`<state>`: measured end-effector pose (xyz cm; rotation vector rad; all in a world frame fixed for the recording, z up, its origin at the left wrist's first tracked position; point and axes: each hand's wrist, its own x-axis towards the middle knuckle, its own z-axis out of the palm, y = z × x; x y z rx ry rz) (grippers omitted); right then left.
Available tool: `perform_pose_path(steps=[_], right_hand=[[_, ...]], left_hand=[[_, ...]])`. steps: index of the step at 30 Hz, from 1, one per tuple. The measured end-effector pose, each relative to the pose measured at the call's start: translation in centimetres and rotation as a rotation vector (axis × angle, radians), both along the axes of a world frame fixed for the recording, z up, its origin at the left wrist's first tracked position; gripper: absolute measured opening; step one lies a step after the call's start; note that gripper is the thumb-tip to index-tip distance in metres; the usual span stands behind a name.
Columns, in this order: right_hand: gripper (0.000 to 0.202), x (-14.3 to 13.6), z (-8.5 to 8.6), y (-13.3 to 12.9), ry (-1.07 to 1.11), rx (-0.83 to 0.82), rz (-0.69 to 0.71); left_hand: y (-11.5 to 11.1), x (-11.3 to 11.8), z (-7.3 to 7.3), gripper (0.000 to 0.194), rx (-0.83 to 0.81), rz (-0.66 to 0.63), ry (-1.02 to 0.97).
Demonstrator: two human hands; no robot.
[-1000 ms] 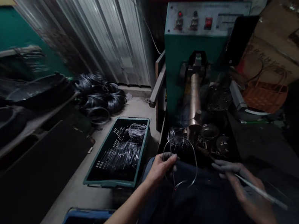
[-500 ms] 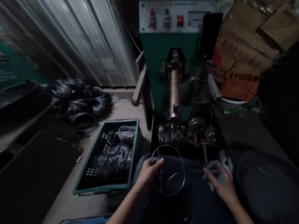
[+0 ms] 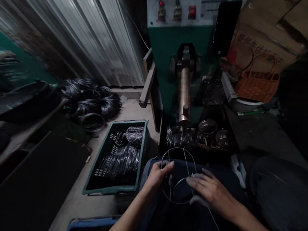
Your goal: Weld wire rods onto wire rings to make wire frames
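My left hand is closed on the left side of a wire ring, thumb on top, above my lap. Inside the ring, a thin wire runs down beside my left fingers, and a smaller wire loop shows near the middle. My right hand is at the ring's right side, with a straight wire lying across the ring by its fingertips. Another length of straight wire sticks out below that hand. Its fingers are fairly long and partly overlap the ring; their undersides are hidden.
Ahead stands a green machine with a copper-coloured arm pointing toward me. On the left, a green crate holds many wire rings; a blue crate is nearer. Wire coils lie behind. A wicker basket sits at right.
My right hand has moved left with straight wire, from beside the machine to the ring. A second wire now crosses the ring. My left hand keeps its hold; the view has shifted slightly.
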<state>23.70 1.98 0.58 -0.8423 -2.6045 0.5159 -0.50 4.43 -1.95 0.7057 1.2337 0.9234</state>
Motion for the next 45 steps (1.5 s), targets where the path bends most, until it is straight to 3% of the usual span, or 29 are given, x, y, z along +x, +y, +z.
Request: perform_pose_path(steps=[9, 20, 33, 36, 39, 43, 45], right_hand=[[0.043, -0.5, 1.8, 1.8, 0.04, 0.135, 0.079], [0.042, -0.7, 2.7, 4.0, 0.143, 0.126, 0.125], [0.043, -0.8, 2.4, 5.3, 0.126, 0.079, 0.115], [0.044, -0.6, 1.8, 5.7, 0.07, 0.116, 0.06], [0.051, -0.3, 1.4, 7.8, 0.115, 0.096, -0.041], [0.049, -0.5, 1.5, 13.3, 0.435, -0.287, -0.372], [0.042, -1.4, 1.5, 15.9, 0.536, -0.464, -0.463]], left_hand=[[0.8, 0.4, 1.6, 0.044, -0.024, 0.056, -0.129], [2.2, 0.5, 3.0, 0.046, 0.023, 0.091, -0.19], [3.0, 0.5, 2.9, 0.04, 0.053, 0.113, -0.195], [3.6, 0.3, 2.5, 0.042, 0.038, 0.14, -0.192], [6.0, -0.4, 2.1, 0.042, 0.031, 0.151, -0.143], [11.0, -1.4, 2.4, 0.042, 0.089, 0.165, -0.14], [13.2, -1.6, 2.8, 0.041, 0.131, 0.164, -0.16]])
